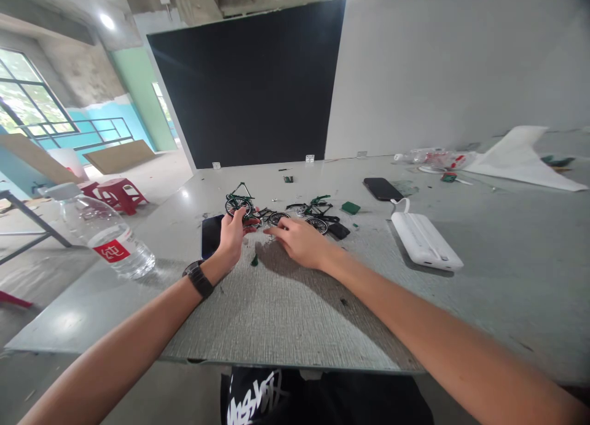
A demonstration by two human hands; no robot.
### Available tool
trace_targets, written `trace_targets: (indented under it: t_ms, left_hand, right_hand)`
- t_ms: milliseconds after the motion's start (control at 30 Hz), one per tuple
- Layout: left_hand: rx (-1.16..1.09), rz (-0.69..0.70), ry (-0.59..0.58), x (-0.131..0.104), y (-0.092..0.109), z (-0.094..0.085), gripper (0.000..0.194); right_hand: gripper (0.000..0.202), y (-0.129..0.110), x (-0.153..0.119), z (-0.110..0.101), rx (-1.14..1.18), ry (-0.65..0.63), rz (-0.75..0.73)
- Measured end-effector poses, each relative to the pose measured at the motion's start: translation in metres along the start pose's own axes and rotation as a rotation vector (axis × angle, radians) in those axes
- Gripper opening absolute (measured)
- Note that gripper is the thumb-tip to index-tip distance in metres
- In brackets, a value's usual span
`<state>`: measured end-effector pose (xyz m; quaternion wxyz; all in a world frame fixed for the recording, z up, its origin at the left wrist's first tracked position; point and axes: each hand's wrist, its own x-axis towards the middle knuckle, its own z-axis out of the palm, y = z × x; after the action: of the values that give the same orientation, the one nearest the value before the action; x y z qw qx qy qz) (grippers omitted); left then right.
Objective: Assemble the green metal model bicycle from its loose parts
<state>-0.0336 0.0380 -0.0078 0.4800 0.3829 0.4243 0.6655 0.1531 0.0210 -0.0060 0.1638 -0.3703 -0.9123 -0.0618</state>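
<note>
My left hand (pixel 234 233) is closed around a miniature bicycle (pixel 238 205) with a green frame and a black spoked wheel, tilted above the table. My right hand (pixel 297 239) is just to the right, its fingertips drawn together low over small silvery parts (pixel 271 238); what they pinch, if anything, is too small to make out. Beyond its fingers, a loose black wheel (pixel 279 218) is partly covered. Another miniature bicycle (pixel 318 211), dark with green parts, lies past my right knuckles. Nearer me is a small green piece (pixel 254 260).
A dark phone (pixel 211 236) lies beside my left hand, a water bottle (pixel 113 241) farther left. To the right are a green block (pixel 351 207), a black phone (pixel 381 188) and a white power bank (pixel 426 241). Plastic packaging (pixel 428 158) lies at the back right, before an upright panel (pixel 258 87).
</note>
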Motion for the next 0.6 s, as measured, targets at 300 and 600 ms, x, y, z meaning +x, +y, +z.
trace_targets:
  t_ms: [300, 600]
  left_hand:
    - [0.034, 0.001, -0.044, 0.002, -0.003, -0.001, 0.018]
    - [0.082, -0.017, -0.089, 0.000, -0.002, -0.002, 0.016]
  right_hand:
    - [0.039, -0.002, 0.003, -0.002, 0.065, -0.020, -0.018]
    - [0.037, 0.072, -0.022, -0.035, 0.148, -0.007, 0.323]
